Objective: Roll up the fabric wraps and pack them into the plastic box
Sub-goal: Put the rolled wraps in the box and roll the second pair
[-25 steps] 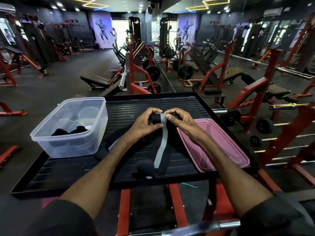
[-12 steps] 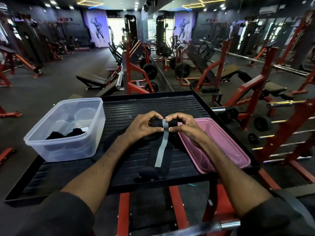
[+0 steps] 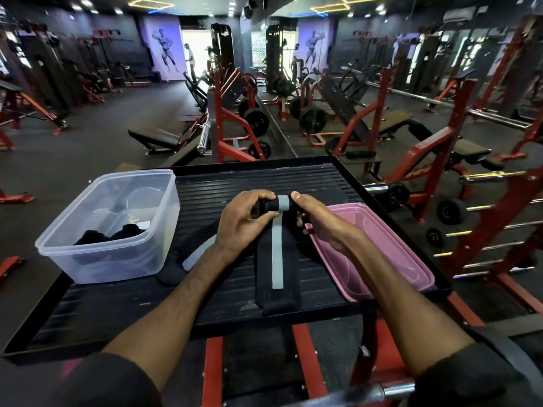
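A black fabric wrap with a grey stripe [image 3: 276,259] lies lengthwise on the black ribbed tray [image 3: 223,186]. Its far end is rolled into a small roll, pinched between my left hand [image 3: 245,220] and my right hand [image 3: 316,217]. A second black wrap with a grey stripe [image 3: 188,259] lies partly hidden under my left forearm. The clear plastic box [image 3: 141,257] stands at the tray's left and holds two black rolled wraps [image 3: 108,235].
The pink lid [image 3: 382,251] lies upside down on the tray's right side, just beside my right hand. The tray rests on a red frame. Red gym machines, benches and weight plates stand all around and beyond it.
The roll at the wrap's far end has grown as both hands turned it. The flat part of the wrap now lies straighter along the tray.
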